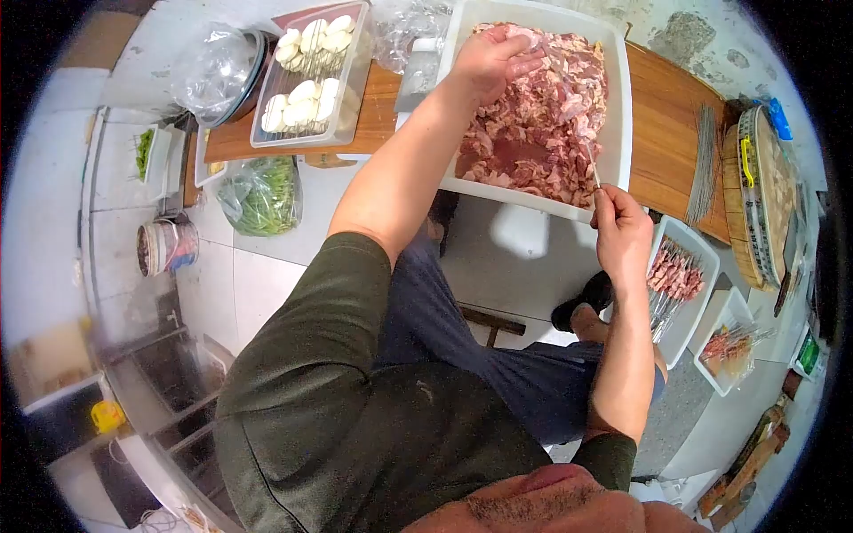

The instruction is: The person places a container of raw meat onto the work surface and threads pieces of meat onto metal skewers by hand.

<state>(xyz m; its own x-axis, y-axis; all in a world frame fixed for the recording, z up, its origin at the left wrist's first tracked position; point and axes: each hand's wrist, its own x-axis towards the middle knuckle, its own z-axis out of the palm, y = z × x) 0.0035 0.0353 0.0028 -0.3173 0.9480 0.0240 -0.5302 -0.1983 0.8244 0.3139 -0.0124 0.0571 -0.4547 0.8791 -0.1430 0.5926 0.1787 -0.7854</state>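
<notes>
A large white tub holds a heap of raw cut meat, with reddish liquid pooled in its near left part. My left hand is over the tub's far left part, thumb and fingers apart at the meat; whether a piece lies between them is hard to see. At the tub's near right corner, my right hand is closed around the end of a thin skewer. The skewer points away from me over the meat, and its far end blends into the pieces.
Bare metal skewers lie on the wooden board beside a round chopping block. Lower right, a white tray holds skewered meat, near a smaller tray. At left are a clear box of skewered white slices and bagged greens.
</notes>
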